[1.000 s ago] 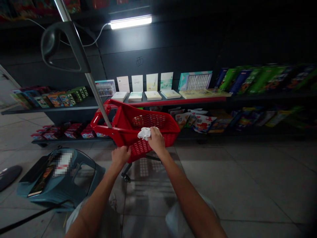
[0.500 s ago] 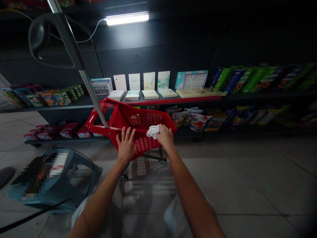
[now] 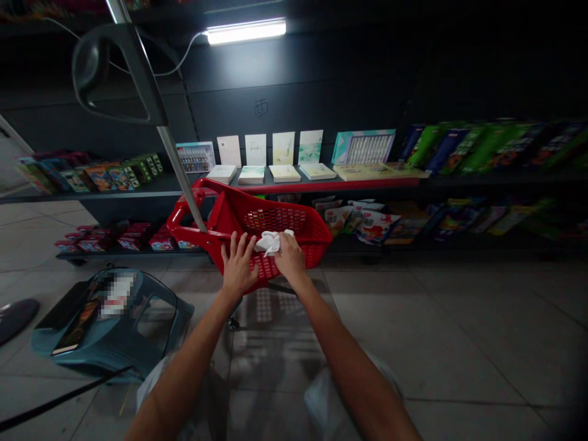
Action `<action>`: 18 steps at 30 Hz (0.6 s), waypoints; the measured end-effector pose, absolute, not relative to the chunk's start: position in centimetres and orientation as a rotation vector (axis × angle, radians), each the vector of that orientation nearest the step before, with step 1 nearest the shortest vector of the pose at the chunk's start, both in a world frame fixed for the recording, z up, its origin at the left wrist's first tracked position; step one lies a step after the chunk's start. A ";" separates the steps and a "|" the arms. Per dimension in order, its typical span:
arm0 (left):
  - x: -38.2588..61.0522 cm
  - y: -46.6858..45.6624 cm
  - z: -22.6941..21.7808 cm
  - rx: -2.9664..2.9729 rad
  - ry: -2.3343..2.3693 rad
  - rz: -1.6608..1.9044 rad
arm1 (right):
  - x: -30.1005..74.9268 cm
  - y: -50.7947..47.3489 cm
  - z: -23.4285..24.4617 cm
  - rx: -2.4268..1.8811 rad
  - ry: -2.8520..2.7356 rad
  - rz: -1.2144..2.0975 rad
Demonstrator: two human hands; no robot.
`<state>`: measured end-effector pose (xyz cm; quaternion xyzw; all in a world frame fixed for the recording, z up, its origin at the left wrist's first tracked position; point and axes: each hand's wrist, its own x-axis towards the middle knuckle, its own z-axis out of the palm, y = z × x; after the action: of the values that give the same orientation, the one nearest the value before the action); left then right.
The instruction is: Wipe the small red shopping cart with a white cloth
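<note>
A red plastic shopping basket (image 3: 298, 229) on small wheels stands tilted on the tiled floor before me. My left hand (image 3: 239, 264) lies flat against its near side, fingers spread. My right hand (image 3: 288, 257) is closed on a crumpled white cloth (image 3: 270, 242) and presses it on the basket's near rim. A metal pull rod (image 3: 181, 177) with a dark grip (image 3: 114, 79) rises from the basket's red handle toward the upper left.
A dark shelf unit (image 3: 367, 184) with notebooks, paint sets and boxed goods runs behind the basket, lit by a tube lamp (image 3: 245, 29). A teal plastic stool (image 3: 114, 324) holding flat items sits at my left. Bare tiles stretch to the right.
My left hand went from gripping the basket's lower edge to lying flat on its side. My right hand slid the cloth along the rim, right and then back left.
</note>
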<state>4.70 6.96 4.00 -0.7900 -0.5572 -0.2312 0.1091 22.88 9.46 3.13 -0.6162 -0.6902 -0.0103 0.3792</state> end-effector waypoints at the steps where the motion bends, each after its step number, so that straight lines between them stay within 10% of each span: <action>1: 4.6 6.9 4.0 -2.320 -1.638 -0.680 | 22.5 9.5 3.0 -1.550 -1.759 -0.018; 18: 3.6 7.0 3.4 -2.314 -1.607 -0.715 | 28.4 10.1 3.9 -1.904 -1.640 0.057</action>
<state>3.59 7.00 3.40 -0.7906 -0.5491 -0.2444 0.1172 28.42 10.10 3.89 -0.7203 -0.6207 0.0215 0.3089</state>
